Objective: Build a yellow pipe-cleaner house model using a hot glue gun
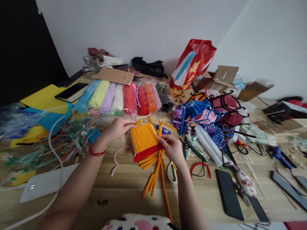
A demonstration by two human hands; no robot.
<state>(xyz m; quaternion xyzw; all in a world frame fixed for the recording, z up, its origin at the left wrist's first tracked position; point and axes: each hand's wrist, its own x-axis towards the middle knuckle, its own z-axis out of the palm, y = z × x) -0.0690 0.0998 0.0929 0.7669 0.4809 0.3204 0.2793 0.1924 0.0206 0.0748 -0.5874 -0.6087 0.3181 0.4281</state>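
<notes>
A block-shaped piece point(145, 137) covered in rows of orange pipe cleaner, with a red lower edge, is in front of me at the middle of the table. At its upper left corner my left hand point(120, 127) pinches a short orange piece. My right hand point(171, 145) is closed at the block's right side, its fingertips on an upright orange piece point(160, 130). Loose orange pipe cleaners point(157, 174) lie below the block, some twisted into thick short lengths. A pink pipe cleaner point(115, 161) curves to the left of it.
Bagged bundles of coloured pipe cleaners point(117, 97) line the back, beside a red bag point(195, 65). Blue and purple crafts point(199, 111), pliers point(195, 150), white-handled scissors point(172, 172) and a black phone point(229, 194) are at the right. A white cable point(51, 137) crosses the left side.
</notes>
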